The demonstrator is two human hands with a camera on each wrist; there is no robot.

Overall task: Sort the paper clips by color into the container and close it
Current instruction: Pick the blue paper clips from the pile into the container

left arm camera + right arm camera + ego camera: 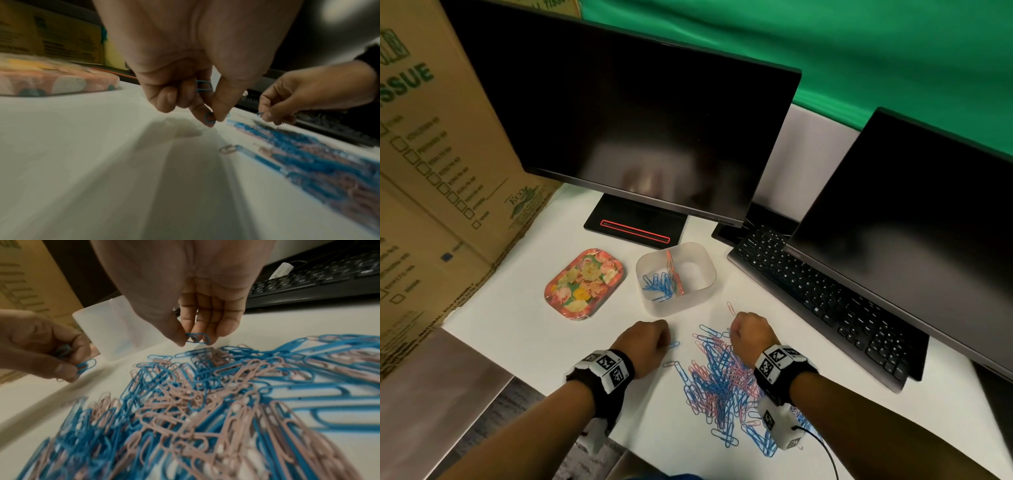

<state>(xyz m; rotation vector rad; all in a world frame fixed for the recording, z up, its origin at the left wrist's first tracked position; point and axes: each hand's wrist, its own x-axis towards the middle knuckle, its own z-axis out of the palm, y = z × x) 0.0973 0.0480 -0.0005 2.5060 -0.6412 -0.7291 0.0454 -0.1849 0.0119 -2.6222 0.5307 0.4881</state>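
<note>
A pile of blue and pink paper clips point(722, 380) point(205, 402) lies on the white table. Behind it stands a translucent container point(675, 275) with a divider; blue clips fill its left compartment. Its floral lid point(585, 282) lies to the left. My left hand point(645, 342) point(213, 120) hovers left of the pile and pinches blue clips point(203, 86) between thumb and fingers. My right hand point(750, 334) point(195, 339) is over the pile's far edge and pinches one blue clip point(198, 338).
A black keyboard point(825, 301) lies right of the pile under a dark monitor point(914, 222). A second monitor point(637, 130) stands behind the container. Cardboard boxes point(431, 154) line the left side. One pink clip point(731, 307) lies apart near the container.
</note>
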